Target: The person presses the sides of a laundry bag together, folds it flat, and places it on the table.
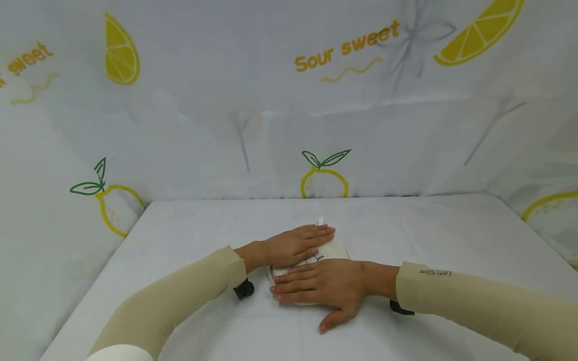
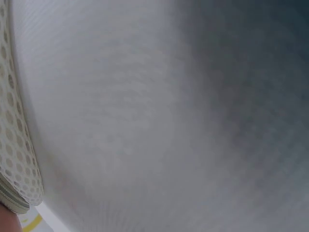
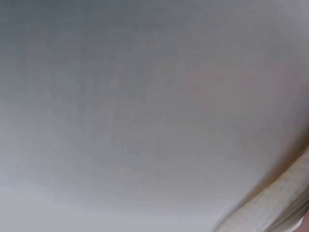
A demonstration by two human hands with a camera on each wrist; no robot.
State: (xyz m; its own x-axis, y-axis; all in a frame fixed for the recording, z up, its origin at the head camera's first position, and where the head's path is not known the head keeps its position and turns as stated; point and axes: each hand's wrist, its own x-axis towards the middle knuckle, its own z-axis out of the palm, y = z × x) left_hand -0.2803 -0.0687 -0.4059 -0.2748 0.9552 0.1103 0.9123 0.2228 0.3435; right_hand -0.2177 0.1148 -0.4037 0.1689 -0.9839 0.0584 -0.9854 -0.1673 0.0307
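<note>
A round, cream mesh zip bag (image 1: 337,249) lies flat on the white table, with a small white tab (image 1: 321,220) at its far edge. My left hand (image 1: 293,245) rests palm down across its far left part, fingers straight. Nearer to me, my right hand (image 1: 327,282) lies flat over the bag's front, thumb spread toward the table. Between the hands a dark green mark shows on the mesh. In the left wrist view, the bag's holed mesh (image 2: 14,140) and zipper (image 2: 13,197) appear at the left edge. Only its rim (image 3: 270,205) shows in the right wrist view.
White cloth (image 1: 217,220) covers the table. Behind it hangs a white curtain (image 1: 203,125) printed with lemons and lettering. Beige sleeves cover both forearms, with a dark wrist device (image 1: 244,289) under the left and another (image 1: 401,308) under the right.
</note>
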